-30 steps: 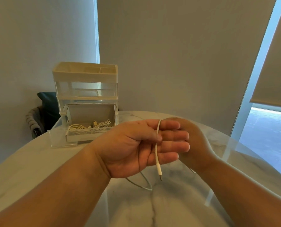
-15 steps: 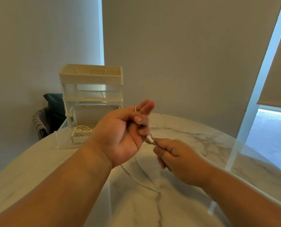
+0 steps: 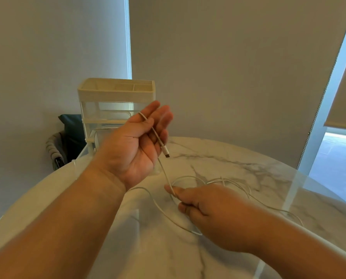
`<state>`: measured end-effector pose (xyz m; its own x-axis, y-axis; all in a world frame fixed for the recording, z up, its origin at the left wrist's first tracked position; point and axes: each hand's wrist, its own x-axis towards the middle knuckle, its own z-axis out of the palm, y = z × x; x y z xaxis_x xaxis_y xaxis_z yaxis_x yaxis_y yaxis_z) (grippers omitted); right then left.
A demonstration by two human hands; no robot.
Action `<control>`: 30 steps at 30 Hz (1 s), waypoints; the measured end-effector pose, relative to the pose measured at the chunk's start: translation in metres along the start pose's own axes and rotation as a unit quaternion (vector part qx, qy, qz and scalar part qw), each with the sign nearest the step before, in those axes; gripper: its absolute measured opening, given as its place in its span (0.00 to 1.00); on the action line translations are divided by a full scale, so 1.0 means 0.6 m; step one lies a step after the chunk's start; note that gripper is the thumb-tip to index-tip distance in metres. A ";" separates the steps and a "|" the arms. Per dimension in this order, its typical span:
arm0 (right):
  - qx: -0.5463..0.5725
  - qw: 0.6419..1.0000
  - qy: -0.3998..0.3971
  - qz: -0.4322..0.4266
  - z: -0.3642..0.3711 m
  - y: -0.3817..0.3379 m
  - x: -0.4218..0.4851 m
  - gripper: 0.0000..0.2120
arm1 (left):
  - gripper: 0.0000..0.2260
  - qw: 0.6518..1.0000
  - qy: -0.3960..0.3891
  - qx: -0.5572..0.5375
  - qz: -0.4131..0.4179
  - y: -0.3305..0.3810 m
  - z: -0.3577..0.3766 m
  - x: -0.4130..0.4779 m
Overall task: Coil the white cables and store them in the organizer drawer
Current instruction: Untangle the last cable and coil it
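No legible text or labels anywhere.

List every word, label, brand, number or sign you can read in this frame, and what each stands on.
There is no readable text anywhere in this frame.
The organizer, the white cable, its plug and the marble table show no print, label, brand or number.
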<state>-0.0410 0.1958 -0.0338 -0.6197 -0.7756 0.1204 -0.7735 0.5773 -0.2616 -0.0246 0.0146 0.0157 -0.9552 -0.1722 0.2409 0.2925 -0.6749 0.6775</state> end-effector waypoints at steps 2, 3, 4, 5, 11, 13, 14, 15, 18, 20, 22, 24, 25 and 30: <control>-0.010 1.000 0.018 0.005 -0.005 -0.006 -0.004 0.20 | 0.15 1.000 -0.004 0.019 0.007 0.005 -0.003 0.001; -0.017 0.999 0.034 0.008 -0.008 -0.005 -0.006 0.19 | 0.16 1.000 -0.006 0.027 0.010 0.007 -0.005 0.001; -0.020 0.999 0.050 0.009 -0.012 -0.005 -0.008 0.16 | 0.16 0.999 -0.007 0.032 0.015 0.010 -0.008 0.001; -0.023 0.998 0.065 0.007 -0.015 -0.005 -0.011 0.14 | 0.16 0.999 -0.005 0.031 0.019 0.014 -0.011 0.002; -0.013 0.988 0.152 0.006 -0.034 -0.005 -0.020 0.14 | 0.17 0.994 -0.017 0.099 0.051 0.027 -0.019 0.001; 0.006 0.982 0.190 0.004 -0.037 -0.003 -0.021 0.13 | 0.17 0.954 -0.050 0.284 0.081 0.013 -0.016 -0.005; 0.013 0.978 0.210 0.005 -0.038 -0.001 -0.021 0.12 | 0.17 0.915 -0.068 0.385 0.102 0.004 -0.014 -0.008; 0.018 0.972 0.234 0.005 -0.040 0.003 -0.022 0.10 | 0.18 0.875 -0.086 0.462 0.117 -0.005 -0.014 -0.011; 0.036 0.956 0.290 0.009 -0.051 0.018 -0.024 0.08 | 0.19 0.812 -0.124 0.559 0.114 -0.031 -0.008 -0.016; 0.030 0.952 0.303 0.011 -0.058 0.024 -0.026 0.07 | 0.17 0.784 -0.137 0.595 0.113 -0.050 -0.004 -0.018; 0.024 0.950 0.311 0.015 -0.063 0.029 -0.028 0.06 | 0.14 0.759 -0.150 0.623 0.113 -0.066 -0.001 -0.021; 0.019 0.948 0.316 0.020 -0.066 0.033 -0.028 0.06 | 0.12 0.764 -0.160 0.616 0.099 -0.069 0.000 -0.025; 0.017 0.948 0.317 0.021 -0.066 0.036 -0.028 0.06 | 0.12 0.769 -0.167 0.610 0.089 -0.067 0.002 -0.027; 0.015 0.932 0.361 -0.004 -0.068 0.044 -0.027 0.06 | 0.15 0.721 -0.180 0.664 0.082 -0.063 0.016 -0.037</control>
<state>-0.0568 0.2337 -0.0034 -0.5508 -0.3995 0.7328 -0.7811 0.5562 -0.2839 -0.0142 0.0508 -0.0085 -0.8987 0.1879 0.3963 0.4149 0.6571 0.6294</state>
